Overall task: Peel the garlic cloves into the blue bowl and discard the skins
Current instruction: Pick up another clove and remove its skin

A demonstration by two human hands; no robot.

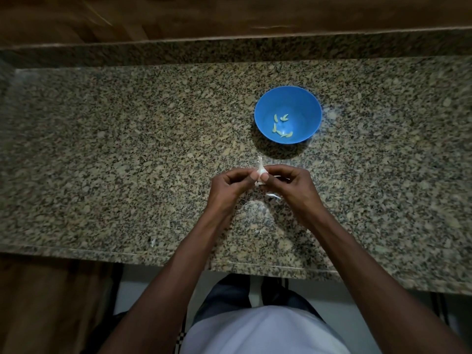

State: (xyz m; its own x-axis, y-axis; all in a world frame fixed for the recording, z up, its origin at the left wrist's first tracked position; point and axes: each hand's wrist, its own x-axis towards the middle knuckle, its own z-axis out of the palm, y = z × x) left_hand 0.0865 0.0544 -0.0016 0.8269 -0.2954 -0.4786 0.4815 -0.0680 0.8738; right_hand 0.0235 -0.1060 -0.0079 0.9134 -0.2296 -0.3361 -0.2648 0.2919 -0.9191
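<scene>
A blue bowl (287, 114) stands on the speckled granite counter (127, 149), with several peeled pale-green garlic cloves (281, 125) lying in its bottom. Just in front of the bowl, my left hand (231, 186) and my right hand (290, 183) meet above the counter. Between their thumbs and fingertips they pinch a white garlic piece (261, 169) whose papery stalk sticks up toward the bowl. A strip of white skin (273, 195) shows under my right hand; whether it hangs from the hand or lies on the counter I cannot tell.
A small white skin scrap (153, 241) lies near the counter's front edge on the left. A raised granite ledge and a wooden surface (229, 14) run along the back. My legs and the floor show below the counter edge.
</scene>
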